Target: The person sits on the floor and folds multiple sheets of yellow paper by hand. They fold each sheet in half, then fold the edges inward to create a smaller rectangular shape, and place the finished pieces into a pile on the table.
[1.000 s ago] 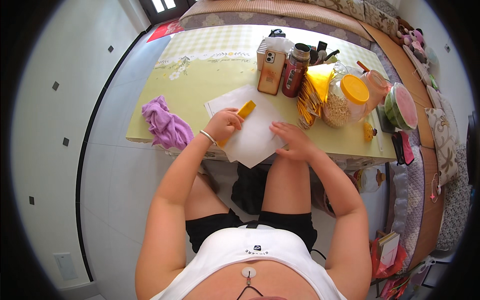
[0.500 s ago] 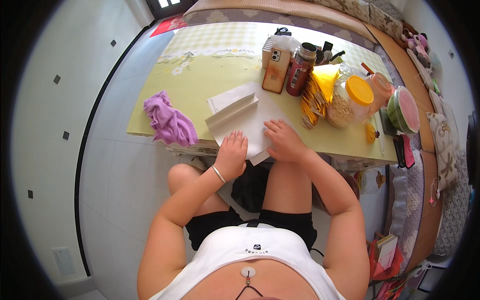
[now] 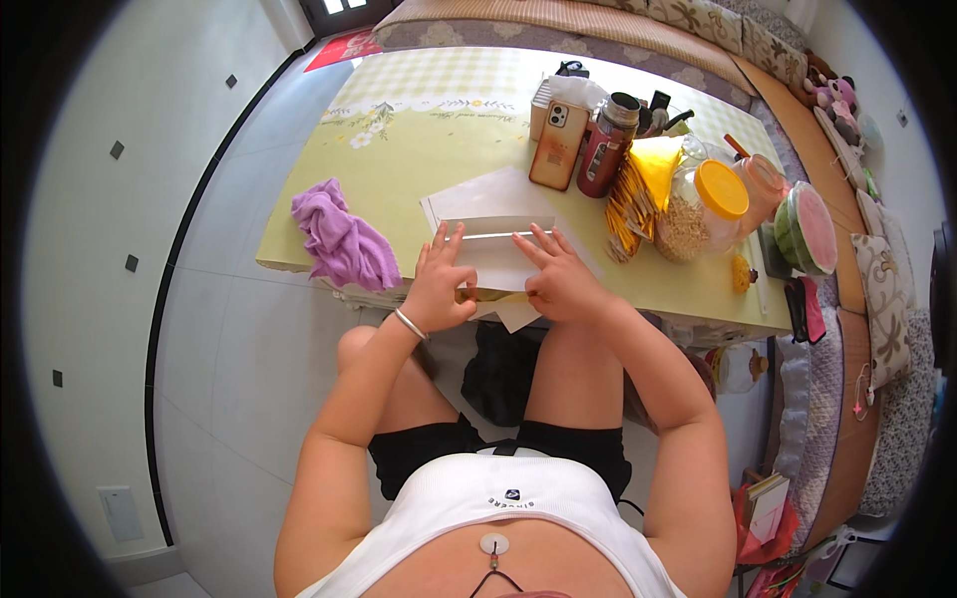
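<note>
On the near part of the table lies a white sheet of paper (image 3: 498, 261) with a raised, folded strip along its upper part. My left hand (image 3: 439, 287) pinches the near left edge of this sheet between thumb and index finger, its other fingers stretched over the fold. The near right edge is pinched the same way by my right hand (image 3: 563, 281). Between the hands the near edge is lifted and bent. Another white sheet (image 3: 477, 199) lies underneath, and a paper corner (image 3: 511, 315) sticks out over the table edge.
A purple cloth (image 3: 344, 239) lies left of the paper. Beyond it stand a phone (image 3: 560, 147), a dark red thermos (image 3: 605, 149), yellow packets (image 3: 643, 189) and a yellow-lidded jar (image 3: 698, 204). Cut watermelon (image 3: 805, 229) sits at the table's right end (image 3: 688, 299).
Both hands have gone from lying flat on the sheet to pinching its near edge, the right one shifting slightly lower. The folded strip now lies straighter across, parallel to the table edge.
</note>
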{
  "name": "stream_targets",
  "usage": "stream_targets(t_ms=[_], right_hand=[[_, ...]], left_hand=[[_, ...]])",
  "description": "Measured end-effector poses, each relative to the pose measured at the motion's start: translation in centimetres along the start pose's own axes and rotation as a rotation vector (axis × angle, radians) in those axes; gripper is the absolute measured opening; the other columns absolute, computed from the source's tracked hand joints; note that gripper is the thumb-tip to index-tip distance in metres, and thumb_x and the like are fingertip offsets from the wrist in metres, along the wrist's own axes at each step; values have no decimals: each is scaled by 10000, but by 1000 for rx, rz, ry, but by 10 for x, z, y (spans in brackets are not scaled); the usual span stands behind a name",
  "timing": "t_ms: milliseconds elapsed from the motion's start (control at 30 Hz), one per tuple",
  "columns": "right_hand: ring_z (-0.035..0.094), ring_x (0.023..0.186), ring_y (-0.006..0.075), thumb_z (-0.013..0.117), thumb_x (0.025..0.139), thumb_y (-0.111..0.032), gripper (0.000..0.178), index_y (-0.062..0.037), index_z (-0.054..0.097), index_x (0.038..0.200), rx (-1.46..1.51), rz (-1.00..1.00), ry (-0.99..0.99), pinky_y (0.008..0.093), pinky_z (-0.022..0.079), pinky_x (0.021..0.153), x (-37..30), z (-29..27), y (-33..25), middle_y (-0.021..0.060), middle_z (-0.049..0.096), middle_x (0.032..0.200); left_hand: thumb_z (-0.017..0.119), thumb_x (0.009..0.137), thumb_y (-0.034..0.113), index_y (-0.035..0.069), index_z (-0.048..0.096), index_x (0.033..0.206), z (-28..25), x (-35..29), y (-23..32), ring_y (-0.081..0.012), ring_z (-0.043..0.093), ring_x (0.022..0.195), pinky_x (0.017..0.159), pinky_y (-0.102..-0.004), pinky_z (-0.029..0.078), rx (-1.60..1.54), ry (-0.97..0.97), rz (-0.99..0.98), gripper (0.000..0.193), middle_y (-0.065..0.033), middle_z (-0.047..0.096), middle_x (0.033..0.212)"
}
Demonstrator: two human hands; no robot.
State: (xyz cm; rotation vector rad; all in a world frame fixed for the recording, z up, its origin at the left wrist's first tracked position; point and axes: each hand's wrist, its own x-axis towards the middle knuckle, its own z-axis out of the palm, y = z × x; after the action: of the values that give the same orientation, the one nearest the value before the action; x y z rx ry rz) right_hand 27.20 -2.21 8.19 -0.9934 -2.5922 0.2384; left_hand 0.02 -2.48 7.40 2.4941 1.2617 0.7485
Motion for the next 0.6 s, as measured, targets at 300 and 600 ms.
stream_targets(t_ms=[300,600], right_hand=[[483,1335,358,757,771,-239,141,-109,771,822,247,128,-17,558,296,1137,1,-3,22,175,543,1445],[608,1137,380,788,765,-220,220,-12,720,779,227,369,406,470,473,973,-7,45,30,228,667,1221]], left_hand=[[705,721,145,74,676,793,-2,2,-22,-351,536,1251,1104,-558,334,-116,-100,46,105,-103,643,1249],[749,779,181,24,706,765,20,4,-28,-334,622,999,933,-402,471,-235,132,-183,164,-101,701,856]])
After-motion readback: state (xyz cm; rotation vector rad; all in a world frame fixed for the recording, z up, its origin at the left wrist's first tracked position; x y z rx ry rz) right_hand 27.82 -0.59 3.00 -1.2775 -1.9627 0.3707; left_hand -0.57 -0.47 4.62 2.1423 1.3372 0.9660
